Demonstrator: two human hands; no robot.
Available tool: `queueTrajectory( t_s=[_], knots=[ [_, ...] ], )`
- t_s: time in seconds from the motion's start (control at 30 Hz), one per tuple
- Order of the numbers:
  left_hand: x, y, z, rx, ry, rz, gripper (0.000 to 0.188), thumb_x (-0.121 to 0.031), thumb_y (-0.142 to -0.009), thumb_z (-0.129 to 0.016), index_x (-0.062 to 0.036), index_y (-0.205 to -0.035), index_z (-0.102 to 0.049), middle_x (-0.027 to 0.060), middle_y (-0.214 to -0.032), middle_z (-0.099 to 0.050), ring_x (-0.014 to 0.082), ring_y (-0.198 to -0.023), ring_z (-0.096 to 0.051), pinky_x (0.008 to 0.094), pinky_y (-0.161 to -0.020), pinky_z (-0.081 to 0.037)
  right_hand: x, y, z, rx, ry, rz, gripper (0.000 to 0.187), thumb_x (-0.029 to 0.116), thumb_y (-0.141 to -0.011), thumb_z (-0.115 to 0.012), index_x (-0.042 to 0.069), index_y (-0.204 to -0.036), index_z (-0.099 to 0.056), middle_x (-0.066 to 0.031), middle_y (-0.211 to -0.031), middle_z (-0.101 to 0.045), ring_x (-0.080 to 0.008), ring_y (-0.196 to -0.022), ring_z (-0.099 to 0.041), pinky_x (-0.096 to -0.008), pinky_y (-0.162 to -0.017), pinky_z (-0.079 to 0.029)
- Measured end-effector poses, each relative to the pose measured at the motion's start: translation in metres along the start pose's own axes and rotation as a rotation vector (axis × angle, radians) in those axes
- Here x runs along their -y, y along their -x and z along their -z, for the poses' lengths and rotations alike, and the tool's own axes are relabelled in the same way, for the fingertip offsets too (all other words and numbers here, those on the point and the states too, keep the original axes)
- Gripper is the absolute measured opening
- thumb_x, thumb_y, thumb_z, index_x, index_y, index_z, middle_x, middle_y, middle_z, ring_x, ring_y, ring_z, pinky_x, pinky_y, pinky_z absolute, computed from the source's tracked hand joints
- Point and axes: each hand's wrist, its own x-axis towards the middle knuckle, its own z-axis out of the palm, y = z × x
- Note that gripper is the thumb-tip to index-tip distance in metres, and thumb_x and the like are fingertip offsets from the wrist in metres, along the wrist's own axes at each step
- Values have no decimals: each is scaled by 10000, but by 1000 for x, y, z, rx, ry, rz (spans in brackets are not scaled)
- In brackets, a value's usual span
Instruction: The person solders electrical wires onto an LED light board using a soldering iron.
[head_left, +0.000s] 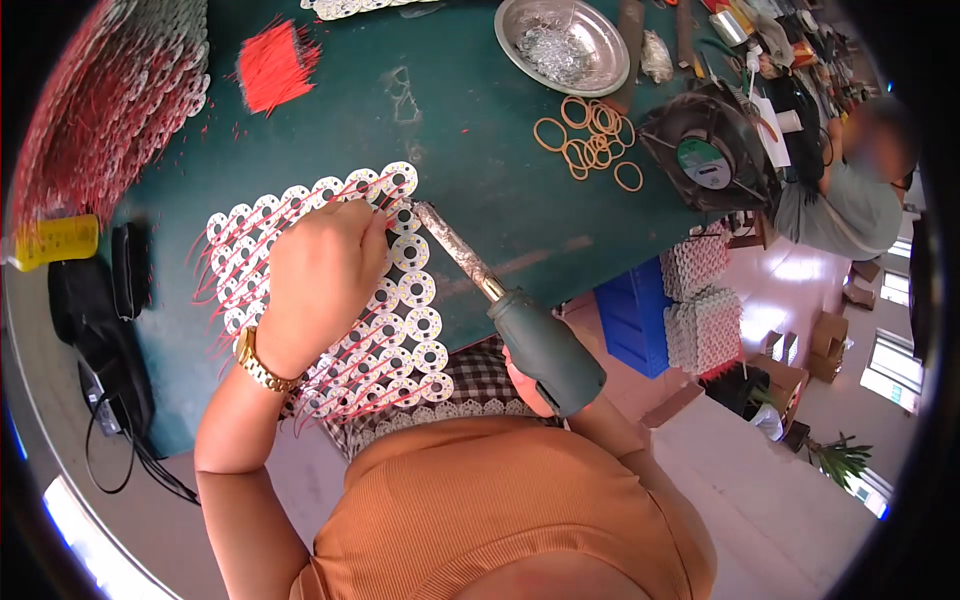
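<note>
A panel of round white LED circuit boards (pixel 422 254) with ring-like centre holes lies at the table's near edge, with thin red wires across its rows. My left hand (pixel 325 265), with a gold watch at the wrist, rests over the panel, fingers closed in a pinch near its upper right corner. They appear to hold a red wire, mostly hidden by the fingers. My right hand (pixel 527 385) grips the green handle of a soldering iron (pixel 548 350) and is largely covered by it. The iron's silvery tip reaches the boards just beside my left fingertips.
A bundle of red wires (pixel 276 68) and a pile of wired boards (pixel 120 100) lie at the far left. A metal bowl (pixel 607 75), rubber bands (pixel 600 140) and a fan (pixel 715 150) stand at the right. Another person (pixel 845 205) sits beyond.
</note>
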Motion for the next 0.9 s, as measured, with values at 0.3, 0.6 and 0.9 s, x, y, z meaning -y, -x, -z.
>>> queueTrajectory(
  t_s=[0.3,0.6,0.9],
  knots=[
    [2,1,-3,9,-44,19,216,-144,-906,-630,-15,-740,-582,178,-674,-587,373,-625,-588,462,-577,-448,17,4,-27,-238,604,6,350,152,-788,-736,25,-1105,-662,-78,-898,-715,-186,-727,-681,-307,-592,-547],
    [2,0,-4,-20,-65,-36,197,-149,-904,-631,-22,-758,-591,170,-681,-591,364,-626,-593,457,-578,-460,-10,5,1,-275,962,268,428,245,-672,-789,38,-1027,-669,-120,-844,-699,-284,-652,-678,-353,-580,-542],
    [5,1,-4,-4,-52,-32,199,-147,-910,-621,-23,-757,-595,163,-724,-613,363,-651,-608,457,-588,-468,38,-2,-41,-235,1288,649,255,160,-746,-708,18,-956,-680,-90,-803,-666,-227,-628,-635,-317,-557,-514]
  ],
)
